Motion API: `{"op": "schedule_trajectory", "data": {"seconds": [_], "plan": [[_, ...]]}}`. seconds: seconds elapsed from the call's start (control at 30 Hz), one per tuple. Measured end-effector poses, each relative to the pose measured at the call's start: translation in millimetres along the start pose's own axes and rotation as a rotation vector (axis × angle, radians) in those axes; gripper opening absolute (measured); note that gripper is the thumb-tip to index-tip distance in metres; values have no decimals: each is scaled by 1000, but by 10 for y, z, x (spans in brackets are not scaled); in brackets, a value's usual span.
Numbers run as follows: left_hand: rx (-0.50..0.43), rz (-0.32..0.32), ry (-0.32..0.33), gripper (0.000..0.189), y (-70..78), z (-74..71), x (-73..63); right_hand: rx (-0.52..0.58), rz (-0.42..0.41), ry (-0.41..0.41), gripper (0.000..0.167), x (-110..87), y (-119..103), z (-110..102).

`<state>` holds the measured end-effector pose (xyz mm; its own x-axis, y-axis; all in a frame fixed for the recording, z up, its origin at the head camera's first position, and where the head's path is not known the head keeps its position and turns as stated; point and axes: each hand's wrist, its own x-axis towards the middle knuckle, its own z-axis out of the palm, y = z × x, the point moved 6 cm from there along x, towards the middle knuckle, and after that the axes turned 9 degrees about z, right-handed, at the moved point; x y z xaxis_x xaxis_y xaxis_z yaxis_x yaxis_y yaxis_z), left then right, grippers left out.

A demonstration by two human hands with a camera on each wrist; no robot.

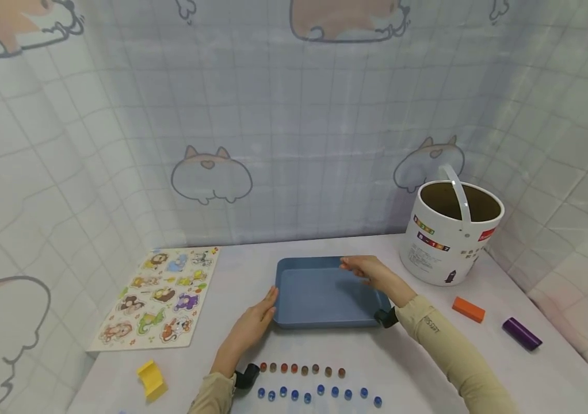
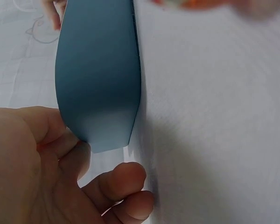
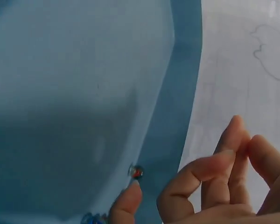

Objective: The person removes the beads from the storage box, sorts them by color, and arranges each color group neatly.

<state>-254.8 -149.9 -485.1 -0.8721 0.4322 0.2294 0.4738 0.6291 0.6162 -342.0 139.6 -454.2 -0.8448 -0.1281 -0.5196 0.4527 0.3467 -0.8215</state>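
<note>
A shallow blue-grey tray (image 1: 325, 313) lies on the table. My left hand (image 1: 252, 322) holds its left side, a finger against the rim (image 2: 65, 105) and the other fingers bent beside the wall. Above the tray's far right part is my right hand (image 1: 371, 273), its fingers curled and thumb brought to the fingertips; nothing shows between them. Close to its little finger in the right wrist view, a reddish marble (image 3: 136, 171) and blue marbles (image 3: 94, 218) lie in the tray. In front of the tray stand a row of red-brown marbles (image 1: 305, 371) and staggered blue marbles (image 1: 308, 397).
At the left lies an animal puzzle board (image 1: 161, 299), with a yellow block (image 1: 152, 380) before it. To the right stand a white bucket (image 1: 439, 244) with a handle, an orange block (image 1: 468, 309) and a purple block (image 1: 522, 334). A patterned curtain (image 1: 294, 144) surrounds the table.
</note>
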Motion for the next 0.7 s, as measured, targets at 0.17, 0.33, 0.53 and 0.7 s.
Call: {"op": "schedule_trajectory", "data": {"seconds": [0.17, 0.33, 0.53, 0.7], "plan": [[0, -3, -3, 49, 6, -22, -1, -29, 54, 69, 41, 170, -12, -49], [1, -15, 1, 49, -4, -25, -6, -66, -21, 130, 37, 306, -18, -86], [2, 1, -11, 49, -1, 6, -13, -62, -111, 210, 36, 428, 78, -127], [-1, 0, -2, 49, 8, -4, -3, -107, -209, 259, 30, 426, 25, -120]]}}
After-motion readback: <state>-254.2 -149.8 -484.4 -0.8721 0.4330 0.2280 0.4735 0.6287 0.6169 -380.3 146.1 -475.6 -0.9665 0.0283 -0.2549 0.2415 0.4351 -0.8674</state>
